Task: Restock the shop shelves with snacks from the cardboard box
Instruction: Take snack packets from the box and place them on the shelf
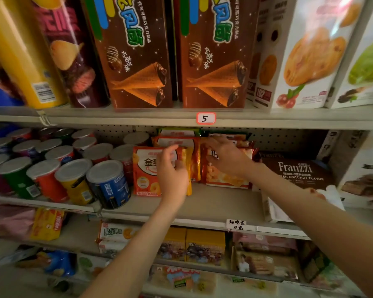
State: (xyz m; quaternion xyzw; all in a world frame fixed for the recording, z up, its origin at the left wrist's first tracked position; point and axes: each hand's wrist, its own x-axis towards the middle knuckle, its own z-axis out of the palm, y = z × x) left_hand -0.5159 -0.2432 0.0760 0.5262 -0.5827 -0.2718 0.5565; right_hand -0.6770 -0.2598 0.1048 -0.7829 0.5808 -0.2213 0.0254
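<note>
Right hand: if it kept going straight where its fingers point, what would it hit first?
Likely the rear snack bag just past the right hand, then the pegboard wall; depth unclear.

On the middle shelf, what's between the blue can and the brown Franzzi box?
Orange snack bags, seen in the head view. The left hand grips one; the right hand touches another.

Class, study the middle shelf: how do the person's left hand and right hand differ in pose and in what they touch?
The left hand curls its fingers round a yellow-edged bag standing edge-on; the right hand lies with fingers spread and fairly straight across a red bag facing front. The left hand is nearer the cans; the right hand is nearer the Franzzi box. Both reach onto the same shelf.
</note>
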